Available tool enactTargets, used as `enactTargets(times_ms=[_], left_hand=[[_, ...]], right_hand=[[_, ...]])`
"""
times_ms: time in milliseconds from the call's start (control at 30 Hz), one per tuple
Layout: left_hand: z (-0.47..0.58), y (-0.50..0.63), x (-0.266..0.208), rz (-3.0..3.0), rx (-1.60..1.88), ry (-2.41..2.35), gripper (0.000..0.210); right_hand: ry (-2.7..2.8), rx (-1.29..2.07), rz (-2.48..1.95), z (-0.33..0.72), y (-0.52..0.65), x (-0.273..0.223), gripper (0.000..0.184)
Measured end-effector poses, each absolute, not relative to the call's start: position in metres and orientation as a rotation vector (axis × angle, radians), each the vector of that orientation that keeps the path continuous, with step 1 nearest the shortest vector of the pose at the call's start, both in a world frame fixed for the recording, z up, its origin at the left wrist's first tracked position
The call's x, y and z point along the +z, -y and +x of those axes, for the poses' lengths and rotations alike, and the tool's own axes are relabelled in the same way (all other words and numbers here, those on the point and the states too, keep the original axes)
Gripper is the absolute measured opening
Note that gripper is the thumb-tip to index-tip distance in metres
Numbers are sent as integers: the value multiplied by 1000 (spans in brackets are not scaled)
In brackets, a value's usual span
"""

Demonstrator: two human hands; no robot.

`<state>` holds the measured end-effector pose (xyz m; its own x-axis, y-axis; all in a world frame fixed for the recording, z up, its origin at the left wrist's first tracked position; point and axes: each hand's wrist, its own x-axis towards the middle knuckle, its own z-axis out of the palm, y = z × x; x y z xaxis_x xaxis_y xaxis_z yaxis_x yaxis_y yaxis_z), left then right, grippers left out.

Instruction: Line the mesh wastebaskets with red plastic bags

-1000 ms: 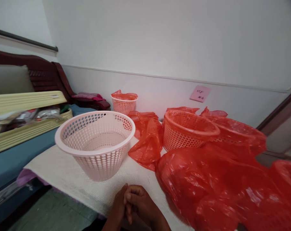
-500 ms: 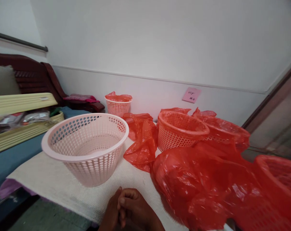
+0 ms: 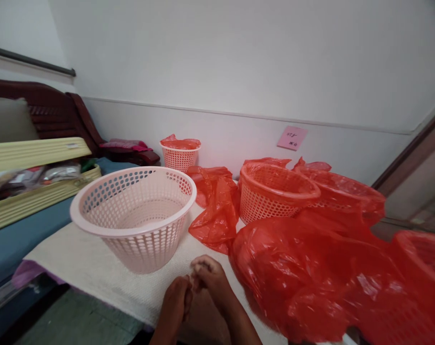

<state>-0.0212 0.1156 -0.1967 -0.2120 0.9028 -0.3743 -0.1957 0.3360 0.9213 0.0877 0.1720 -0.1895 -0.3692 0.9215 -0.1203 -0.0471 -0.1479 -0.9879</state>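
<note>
Close together at the front edge of the table are my left hand [image 3: 177, 296] and my right hand [image 3: 209, 277]. Both have curled fingers, and the fingertips meet or nearly meet. Anything pinched between them is too small or too hidden to make out. Just beyond, to the left, stands a pale pink plastic basket [image 3: 156, 244], with nothing visible inside. A crumpled red plastic bag [image 3: 217, 211] lies on the white cloth past my hands. To the right of my right hand spreads a larger heap of red plastic bags [image 3: 282, 273].
Red-lined baskets stand at the right, one upright basket [image 3: 264, 203] nearest the middle. A small pink basket [image 3: 180, 159] with red plastic inside is by the wall. A yellow lidded box [image 3: 38, 194] with packets sits at left. A pink note [image 3: 292, 138] hangs on the wall.
My hands have moved forward and slightly right, and they have gone from clasped together to a little apart with fingertips near each other. The view has shifted slightly.
</note>
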Motion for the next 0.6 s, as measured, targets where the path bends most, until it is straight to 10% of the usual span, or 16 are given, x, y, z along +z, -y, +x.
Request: enactTargets(times_ms=[400,600], left_hand=[[-16,-112,-194,602,1163,-1339,41],[-18,-112,-193,587,1165,-1336,42]], right_hand=[[1739,538,-1867,109,-225,-206,66],[1885,401,-2017,104,-229,-207,27]])
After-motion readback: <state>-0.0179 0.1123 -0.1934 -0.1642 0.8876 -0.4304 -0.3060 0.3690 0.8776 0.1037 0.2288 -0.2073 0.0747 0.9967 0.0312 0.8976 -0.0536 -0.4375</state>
